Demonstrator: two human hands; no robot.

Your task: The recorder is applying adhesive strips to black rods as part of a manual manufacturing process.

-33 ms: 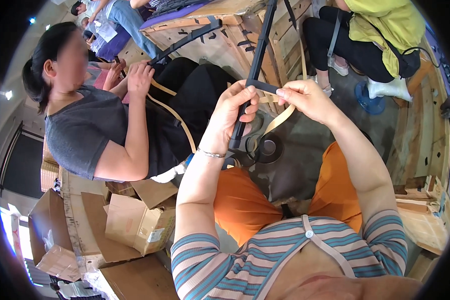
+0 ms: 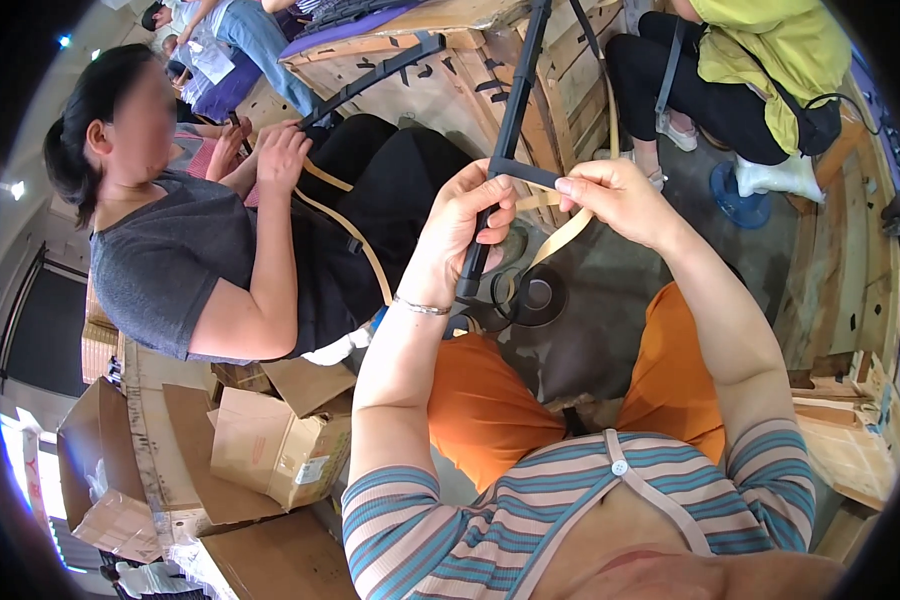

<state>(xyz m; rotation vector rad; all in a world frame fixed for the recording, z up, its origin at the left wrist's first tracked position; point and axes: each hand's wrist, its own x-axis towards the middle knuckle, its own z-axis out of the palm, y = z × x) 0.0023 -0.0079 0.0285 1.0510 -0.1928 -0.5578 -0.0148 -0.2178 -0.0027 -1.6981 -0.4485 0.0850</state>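
Observation:
A long straight black bar (image 2: 520, 105) slants up and away in front of me. My left hand (image 2: 458, 225) is wrapped round its lower part, thumb on top. A short black strip (image 2: 528, 174) crosses the bar at the left thumb and stretches to my right hand (image 2: 615, 198), whose thumb and fingers pinch its end. A pale yellow strip (image 2: 567, 238) hangs in a loop below the right hand. Whether it joins the black strip is hidden by the fingers.
On the left sits a co-worker (image 2: 200, 260) holding another black bar (image 2: 380, 75). A wooden crate (image 2: 450, 80) stands ahead, and a person in yellow (image 2: 760, 70) sits at the far right. A dark roll (image 2: 542, 297) lies on the floor. Cardboard boxes (image 2: 270, 440) are at lower left.

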